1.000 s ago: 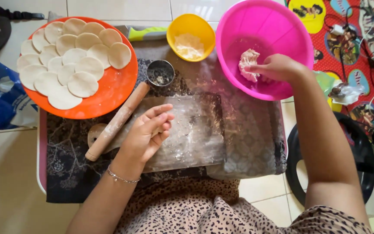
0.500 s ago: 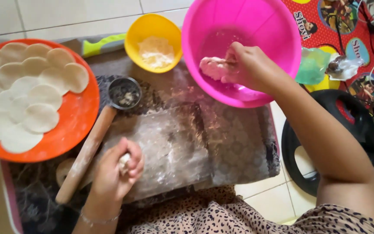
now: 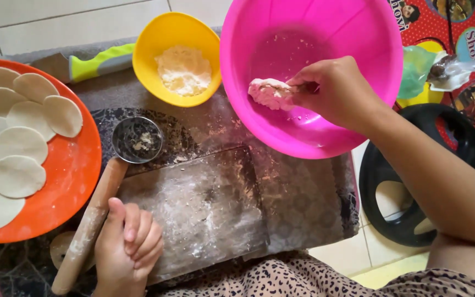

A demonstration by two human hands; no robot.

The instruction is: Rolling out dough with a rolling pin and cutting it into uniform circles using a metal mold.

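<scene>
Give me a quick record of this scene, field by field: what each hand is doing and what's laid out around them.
right hand: grips a dough lump inside the pink bowl
left hand: curled loosely on the floured board, beside the rolling pin
yellow bowl: holds flour
orange tray: flat dough rounds, some overlapping
metal ring cutter: between tray and board

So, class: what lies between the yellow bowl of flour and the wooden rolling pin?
In the head view, a small round metal cutter sits between the yellow bowl and the rolling pin.
</scene>
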